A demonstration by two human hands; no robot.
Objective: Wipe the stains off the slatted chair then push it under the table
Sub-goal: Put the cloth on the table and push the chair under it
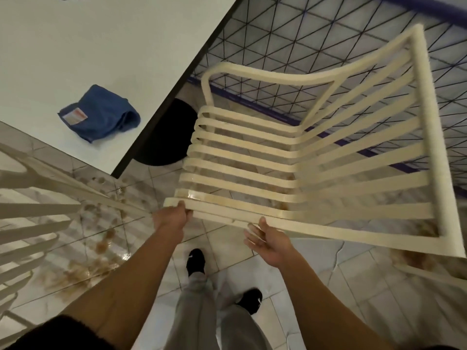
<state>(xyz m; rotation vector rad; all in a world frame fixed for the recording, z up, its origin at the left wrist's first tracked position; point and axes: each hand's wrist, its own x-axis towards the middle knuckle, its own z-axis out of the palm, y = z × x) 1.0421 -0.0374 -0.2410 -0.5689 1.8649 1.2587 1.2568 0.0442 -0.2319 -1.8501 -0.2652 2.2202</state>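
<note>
Cream slatted chair (227,206) faces table (101,34), backrest right.

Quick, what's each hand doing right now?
Left hand: grips the near rail of the slatted chair.
Right hand: open, fingers spread, holding nothing.

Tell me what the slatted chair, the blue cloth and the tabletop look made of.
The slatted chair: probably moulded plastic, cream, slightly glossy; slats run seamlessly into the frame. The blue cloth: soft matte fabric, maybe microfibre; it lies crumpled, with a label. The tabletop: smooth white surface, dark edge, perhaps laminate.
</note>
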